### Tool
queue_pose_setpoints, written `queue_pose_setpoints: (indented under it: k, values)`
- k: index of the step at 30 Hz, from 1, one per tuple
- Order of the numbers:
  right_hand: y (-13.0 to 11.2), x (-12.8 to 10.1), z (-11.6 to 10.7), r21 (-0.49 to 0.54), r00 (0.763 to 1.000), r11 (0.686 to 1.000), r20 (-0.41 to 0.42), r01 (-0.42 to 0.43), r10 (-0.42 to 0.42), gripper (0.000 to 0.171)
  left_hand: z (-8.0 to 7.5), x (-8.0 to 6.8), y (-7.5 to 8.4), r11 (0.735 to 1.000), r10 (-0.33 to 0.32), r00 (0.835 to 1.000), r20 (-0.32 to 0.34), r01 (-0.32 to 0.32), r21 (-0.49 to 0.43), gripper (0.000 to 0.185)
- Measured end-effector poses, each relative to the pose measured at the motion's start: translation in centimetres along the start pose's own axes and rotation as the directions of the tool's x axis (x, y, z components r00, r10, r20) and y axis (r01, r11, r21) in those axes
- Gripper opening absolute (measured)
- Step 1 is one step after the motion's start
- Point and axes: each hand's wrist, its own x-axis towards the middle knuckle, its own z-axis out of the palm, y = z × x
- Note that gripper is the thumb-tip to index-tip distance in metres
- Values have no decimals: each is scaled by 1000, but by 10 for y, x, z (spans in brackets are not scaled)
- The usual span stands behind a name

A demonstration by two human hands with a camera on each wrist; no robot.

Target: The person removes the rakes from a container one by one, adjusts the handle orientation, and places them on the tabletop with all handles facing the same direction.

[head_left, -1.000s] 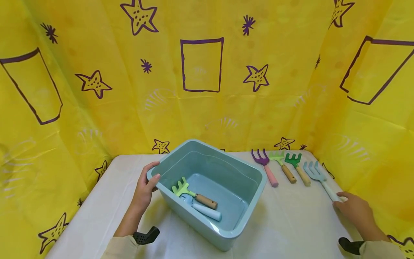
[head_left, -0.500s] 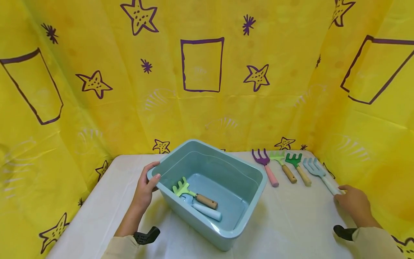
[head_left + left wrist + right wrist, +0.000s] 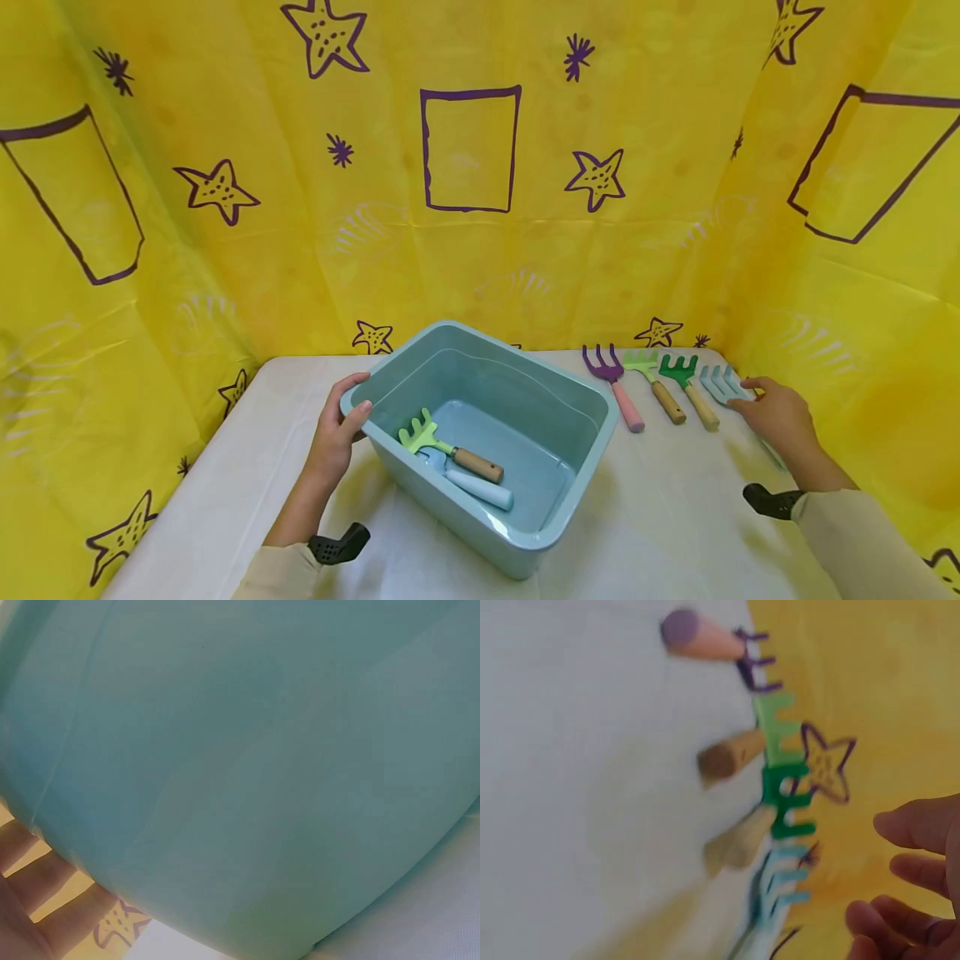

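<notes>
Four small garden tools lie in a row on the white worktop [image 3: 675, 508], right of the tub: a purple fork [image 3: 613, 382] with a pink handle, a light green rake [image 3: 652, 379], a dark green rake [image 3: 688, 385] and, last on the right, a pale blue fork [image 3: 718, 382]. The right hand [image 3: 776, 417] lies over the pale blue fork's handle, fingertips at the base of its prongs; the hand hides the handle in the head view, and in the blurred right wrist view the fingers [image 3: 911, 825] look loosely spread just beside the prongs, so a grip cannot be told. The dark green rake lies just beside this fork on its left, and the yellow curtain [image 3: 862, 275] hangs close on its right. The left hand [image 3: 337, 429] grips the near-left corner of the blue-green tub [image 3: 480, 525], thumb over the rim and fingers down the outer wall. Inside the tub lie a light green rake with a wooden handle [image 3: 450, 446] and a blue trowel with a white handle [image 3: 468, 482], touching each other.
</notes>
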Motion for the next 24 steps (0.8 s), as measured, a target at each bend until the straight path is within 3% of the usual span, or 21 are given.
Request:
queue_pose_setpoints:
  k: [4,15,24]
  values:
    - [-36,6,0,41,999,999,35,30,-32,51,0,0,0,1000,2,1000,-6,-2,4,45]
    - [-133,5,-8,91,976,974,44,209,-213,47,-1,0,-2,1000,18,1000,3,-18,-10,45]
    - [-192,3,-6,173,951,945,88,279,-297,46,-1,1,-1,1000,15,1000,12,-14,-7,46]
